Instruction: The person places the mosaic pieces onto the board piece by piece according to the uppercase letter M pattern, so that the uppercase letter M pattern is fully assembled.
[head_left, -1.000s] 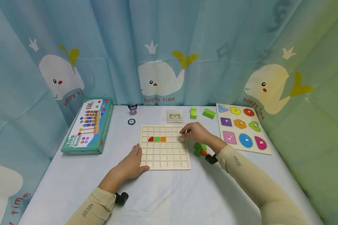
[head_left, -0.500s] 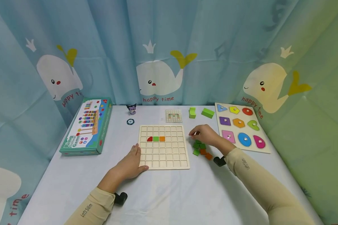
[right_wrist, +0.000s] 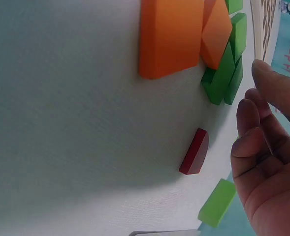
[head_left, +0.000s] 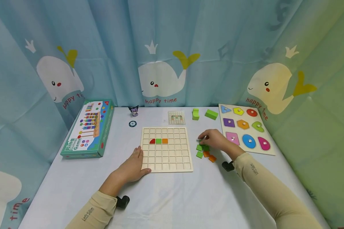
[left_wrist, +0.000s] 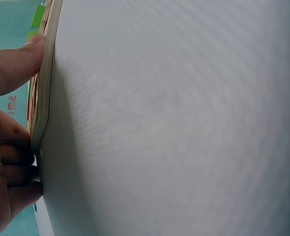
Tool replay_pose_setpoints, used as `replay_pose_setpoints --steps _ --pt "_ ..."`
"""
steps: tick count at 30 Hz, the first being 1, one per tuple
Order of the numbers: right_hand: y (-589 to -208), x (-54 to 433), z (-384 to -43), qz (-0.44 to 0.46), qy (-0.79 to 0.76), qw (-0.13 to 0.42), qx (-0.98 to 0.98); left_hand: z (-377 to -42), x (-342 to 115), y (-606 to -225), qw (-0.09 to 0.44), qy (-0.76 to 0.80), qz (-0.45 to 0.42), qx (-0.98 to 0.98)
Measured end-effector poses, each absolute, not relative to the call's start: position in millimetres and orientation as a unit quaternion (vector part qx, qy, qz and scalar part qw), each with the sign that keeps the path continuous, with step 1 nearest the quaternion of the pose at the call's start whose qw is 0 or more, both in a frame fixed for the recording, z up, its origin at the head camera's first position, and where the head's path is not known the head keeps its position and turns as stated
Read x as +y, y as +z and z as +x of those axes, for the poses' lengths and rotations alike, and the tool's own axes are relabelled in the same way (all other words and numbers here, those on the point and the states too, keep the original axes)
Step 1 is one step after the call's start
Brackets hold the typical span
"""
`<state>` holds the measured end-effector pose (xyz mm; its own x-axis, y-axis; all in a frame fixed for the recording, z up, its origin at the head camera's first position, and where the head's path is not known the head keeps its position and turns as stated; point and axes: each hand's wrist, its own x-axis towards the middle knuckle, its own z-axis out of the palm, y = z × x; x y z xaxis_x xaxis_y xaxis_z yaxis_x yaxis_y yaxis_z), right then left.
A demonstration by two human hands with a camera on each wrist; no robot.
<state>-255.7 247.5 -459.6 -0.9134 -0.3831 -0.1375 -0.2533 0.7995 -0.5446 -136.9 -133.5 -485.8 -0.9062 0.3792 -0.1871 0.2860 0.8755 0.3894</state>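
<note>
A pale wooden grid board (head_left: 173,160) lies mid-table. In one of its rows sit a red curved-edge tile (head_left: 152,141), a green square tile (head_left: 159,141) and an orange square tile (head_left: 165,141), side by side. My left hand (head_left: 132,166) rests at the board's lower left corner, fingers along the left edge and thumb at the front edge. Right of the board, my right hand (head_left: 213,139) is over loose green tiles (right_wrist: 221,81), thumb and fingertips apart in the right wrist view. Loose orange tiles (right_wrist: 174,37) and a dark red piece (right_wrist: 195,152) lie near it.
A small pattern card (head_left: 176,117) lies behind the board, with two green blocks (head_left: 211,114) to its right. A shape puzzle board (head_left: 246,130) is at far right, a boxed ring game (head_left: 87,128) at left. A small figurine (head_left: 134,111) and a round disc (head_left: 132,124) stand between.
My right hand has moved from over the board's right side, rightward and toward me, to the loose green tiles. The left hand stays at the board's corner.
</note>
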Motion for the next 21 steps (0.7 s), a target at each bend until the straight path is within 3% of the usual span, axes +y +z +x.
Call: replay_pose_setpoints --steps 21 --pt "-467.6 248.1 -259.0 -0.174 -0.245 0.138 0.944 -137.5 -133.3 -487.8 0.131 0.182 0.168 0.960"
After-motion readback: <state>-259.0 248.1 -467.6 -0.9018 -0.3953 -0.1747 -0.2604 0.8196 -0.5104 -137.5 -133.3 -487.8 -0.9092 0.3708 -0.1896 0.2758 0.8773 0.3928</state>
